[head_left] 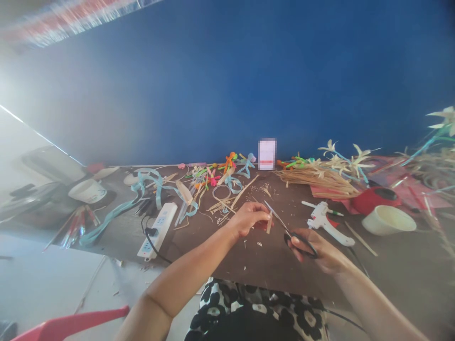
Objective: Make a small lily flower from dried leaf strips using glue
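Observation:
Over the middle of the brown table point(234, 263), my left hand point(250, 219) pinches a short, pale tan strip point(269, 223) that looks like dried husk. My right hand point(322, 251) grips a pair of scissors point(302, 244) by the dark handles. The scissor blades point up and to the left, with their tips close to the strip; whether they touch it I cannot tell. Small pale scraps point(259, 244) lie on the table just below my hands.
A white glue gun point(330, 225), a cream cup point(387, 220) and dried stalks point(320, 182) are on the right. To the left are a power strip point(159, 229), light-blue ribbon point(110, 225) and a white cup point(87, 191). Colourful pipe-cleaner pieces point(230, 161) lie along the blue wall point(227, 80).

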The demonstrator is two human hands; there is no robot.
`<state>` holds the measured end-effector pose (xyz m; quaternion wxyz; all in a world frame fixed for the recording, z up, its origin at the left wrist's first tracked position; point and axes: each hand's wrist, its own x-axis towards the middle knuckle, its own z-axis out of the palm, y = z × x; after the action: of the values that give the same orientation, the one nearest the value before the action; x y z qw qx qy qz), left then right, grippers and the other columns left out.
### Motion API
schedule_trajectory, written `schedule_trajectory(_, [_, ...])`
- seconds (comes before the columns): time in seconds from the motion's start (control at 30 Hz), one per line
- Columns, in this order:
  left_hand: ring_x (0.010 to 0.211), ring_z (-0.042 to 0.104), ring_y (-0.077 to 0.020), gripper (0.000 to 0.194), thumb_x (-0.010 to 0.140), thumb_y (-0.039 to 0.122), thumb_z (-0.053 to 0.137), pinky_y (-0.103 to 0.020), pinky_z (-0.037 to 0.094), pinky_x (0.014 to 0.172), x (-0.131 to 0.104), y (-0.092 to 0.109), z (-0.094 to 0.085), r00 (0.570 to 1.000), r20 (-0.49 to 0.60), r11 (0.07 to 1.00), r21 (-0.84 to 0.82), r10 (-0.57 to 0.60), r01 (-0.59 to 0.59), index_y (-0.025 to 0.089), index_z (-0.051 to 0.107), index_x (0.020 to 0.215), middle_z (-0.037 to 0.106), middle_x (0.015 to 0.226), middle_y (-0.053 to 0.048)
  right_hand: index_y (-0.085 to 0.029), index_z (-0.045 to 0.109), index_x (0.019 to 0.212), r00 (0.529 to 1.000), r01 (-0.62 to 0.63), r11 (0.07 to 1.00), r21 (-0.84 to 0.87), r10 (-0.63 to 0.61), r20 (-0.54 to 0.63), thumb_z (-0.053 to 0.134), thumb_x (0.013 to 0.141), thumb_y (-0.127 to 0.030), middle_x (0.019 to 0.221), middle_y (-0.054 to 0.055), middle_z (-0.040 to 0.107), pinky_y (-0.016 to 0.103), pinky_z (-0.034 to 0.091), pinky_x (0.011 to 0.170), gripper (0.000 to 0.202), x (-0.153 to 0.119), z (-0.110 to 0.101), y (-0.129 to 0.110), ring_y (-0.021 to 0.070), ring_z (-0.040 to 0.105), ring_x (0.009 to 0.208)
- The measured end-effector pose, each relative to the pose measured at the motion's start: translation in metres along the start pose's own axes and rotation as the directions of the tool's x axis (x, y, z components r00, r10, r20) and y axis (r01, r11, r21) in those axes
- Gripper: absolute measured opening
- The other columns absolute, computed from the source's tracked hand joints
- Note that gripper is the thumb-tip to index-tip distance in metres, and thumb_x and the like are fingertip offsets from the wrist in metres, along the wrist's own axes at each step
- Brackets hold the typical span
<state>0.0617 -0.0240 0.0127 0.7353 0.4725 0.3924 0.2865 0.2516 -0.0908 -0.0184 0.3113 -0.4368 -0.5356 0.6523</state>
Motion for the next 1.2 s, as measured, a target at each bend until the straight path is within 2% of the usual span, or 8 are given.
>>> schedule_trajectory(0.13, [0.046,0.053,-0.0108,0.013,0.056,0.022,0.060,-0.023,0.043,0.045,0.001,0.002,-0.003,0.997,0.055,0.999,0.021,-0.047,0.046,0.012,0.053,0.063,0.059,0.053,-0.002,-0.015,0.054,0.066,0.999,-0.011,1.000,-0.018,0.012,0.048,0.051,0.070,-0.049,0.042,-0.003,0.048,0.023,0.026,0.047,0.035,-0.003,-0.008,-0.004,0.0089,0.038,0.041])
schedule_trajectory(0.37, [0.044,0.053,-0.0099,0.012,0.056,0.020,0.059,-0.021,0.042,0.044,0.000,0.002,-0.007,0.993,0.096,0.996,0.060,-0.072,0.066,0.012,0.055,0.065,0.059,0.053,-0.001,-0.015,0.052,0.067,0.996,-0.057,0.998,-0.019,0.058,0.060,0.055,0.069,-0.045,0.041,-0.005,0.048,0.022,0.019,0.044,0.030,-0.003,-0.015,-0.001,0.0070,0.034,0.039])
schedule_trajectory(0.57, [0.042,0.051,-0.0095,0.010,0.057,0.018,0.056,-0.020,0.042,0.042,0.000,-0.002,-0.010,0.992,0.092,0.994,0.065,-0.091,0.086,0.012,0.054,0.065,0.058,0.051,-0.001,-0.016,0.051,0.065,0.995,-0.075,0.997,-0.027,0.076,0.058,0.056,0.069,-0.041,0.038,-0.006,0.047,0.021,0.018,0.045,0.027,-0.002,-0.011,0.000,0.0063,0.032,0.038])
schedule_trajectory(0.8, [0.045,0.052,-0.0108,0.010,0.055,0.016,0.056,-0.020,0.041,0.041,-0.003,-0.001,-0.009,0.991,0.099,0.995,0.061,-0.085,0.079,0.013,0.053,0.064,0.056,0.050,-0.001,-0.015,0.054,0.076,0.993,-0.075,0.997,0.018,0.073,0.092,0.056,0.068,-0.044,0.045,-0.004,0.051,0.021,0.023,0.047,0.030,-0.001,-0.010,0.005,0.0080,0.039,0.044])
schedule_trajectory(1.0, [0.043,0.050,-0.0098,0.010,0.055,0.017,0.057,-0.020,0.040,0.042,-0.003,-0.001,-0.009,0.987,0.114,0.990,0.102,-0.109,0.098,0.012,0.053,0.063,0.056,0.050,0.000,-0.014,0.053,0.071,0.990,-0.097,0.995,-0.035,0.100,0.100,0.057,0.068,-0.043,0.042,-0.005,0.049,0.021,0.021,0.046,0.029,-0.002,-0.012,0.003,0.0070,0.036,0.041])
schedule_trajectory(1.2, [0.044,0.051,-0.0094,0.013,0.054,0.017,0.059,-0.021,0.041,0.044,-0.006,-0.003,-0.008,0.994,0.055,0.993,0.082,-0.089,0.084,0.012,0.054,0.066,0.057,0.053,0.000,-0.015,0.051,0.069,0.997,-0.071,0.997,-0.006,0.071,0.021,0.054,0.071,-0.042,0.041,-0.007,0.046,0.020,0.022,0.045,0.027,-0.002,-0.005,0.009,0.0061,0.035,0.039])
